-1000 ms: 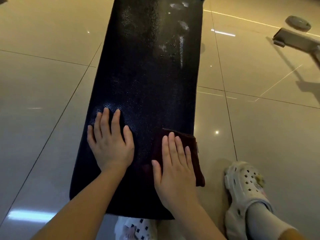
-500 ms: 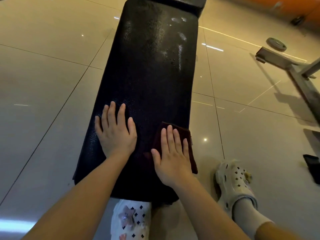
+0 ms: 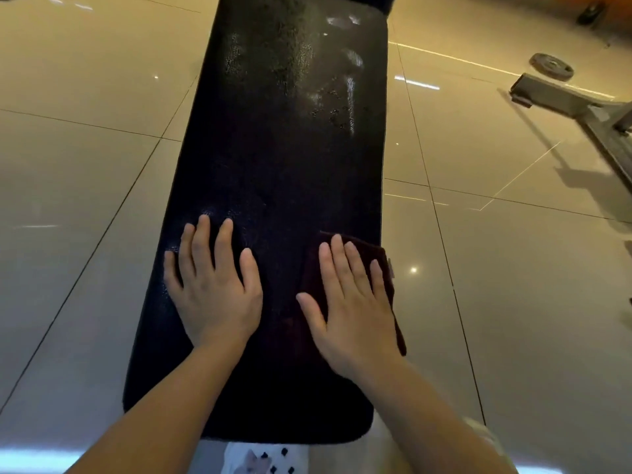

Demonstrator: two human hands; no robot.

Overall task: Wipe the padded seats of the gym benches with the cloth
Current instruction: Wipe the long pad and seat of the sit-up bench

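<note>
My right hand (image 3: pixel 355 302) presses flat, fingers straight, on the cloth (image 3: pixel 383 265), left hand (image 3: pixel 215 289) flat bracing the padded seat (image 3: pixel 284 159); I'd sweep toward twelve o'clock, through the wet smears (image 3: pixel 342 83).

Your dark maroon cloth (image 3: pixel 383 265) lies flat at the padded seat's (image 3: pixel 284 159) near right edge. The black seat shows wet streaks at its far end.

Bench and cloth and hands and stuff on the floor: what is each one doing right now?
padded seat: flat, wet-looking streaks at the far end.
cloth: folded, flat on the seat's right edge, under the right hand.
right hand: fingers straight, pressing the cloth.
left hand: fingers spread, resting on the bare seat.
weight plate: lying flat on the floor.
</note>
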